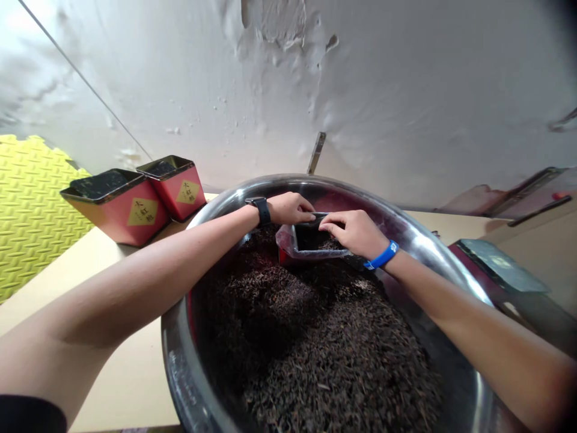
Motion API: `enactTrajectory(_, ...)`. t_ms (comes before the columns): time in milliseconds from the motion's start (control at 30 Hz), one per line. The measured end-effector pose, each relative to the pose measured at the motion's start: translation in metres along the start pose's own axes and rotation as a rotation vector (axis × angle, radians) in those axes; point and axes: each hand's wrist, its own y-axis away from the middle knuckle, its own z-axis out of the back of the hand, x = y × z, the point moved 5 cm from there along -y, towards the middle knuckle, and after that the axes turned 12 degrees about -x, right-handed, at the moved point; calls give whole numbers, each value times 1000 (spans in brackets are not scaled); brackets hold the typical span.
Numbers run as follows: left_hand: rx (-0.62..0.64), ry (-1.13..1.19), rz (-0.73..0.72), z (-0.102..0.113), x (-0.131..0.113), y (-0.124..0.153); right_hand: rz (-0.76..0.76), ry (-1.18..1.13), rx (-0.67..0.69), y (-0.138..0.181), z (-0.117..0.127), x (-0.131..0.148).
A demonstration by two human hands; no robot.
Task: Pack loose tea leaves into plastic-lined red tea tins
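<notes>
A big steel basin (424, 246) in front of me is heaped with dark loose tea leaves (315, 343). A red tin lined with a clear plastic bag (293, 243) stands in the leaves at the far side of the basin. My left hand (291, 208), with a black watch on the wrist, grips the far left edge of the bag. My right hand (354, 231), with a blue wristband, pinches the bag's far right edge. Both hands have their fingers curled on the plastic.
Two open red tins (135, 207) with yellow labels, filled with tea, stand on the beige table (121, 373) at the left. A yellow foam mat (27, 204) lies beyond the table. A dark scale (500, 264) sits right of the basin. A white wall rises behind.
</notes>
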Motion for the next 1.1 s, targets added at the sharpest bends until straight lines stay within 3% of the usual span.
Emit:
enactTrajectory(400,-13,20,-15,0,1,-1,-23,-70,46,2,-1,2)
enactTrajectory(733,-15,15,-25,-3,4,-2,43,-3,-6,3,3,7)
enactTrajectory(1100,-17,6,-21,-2,1,-1,159,93,73,5,-13,8)
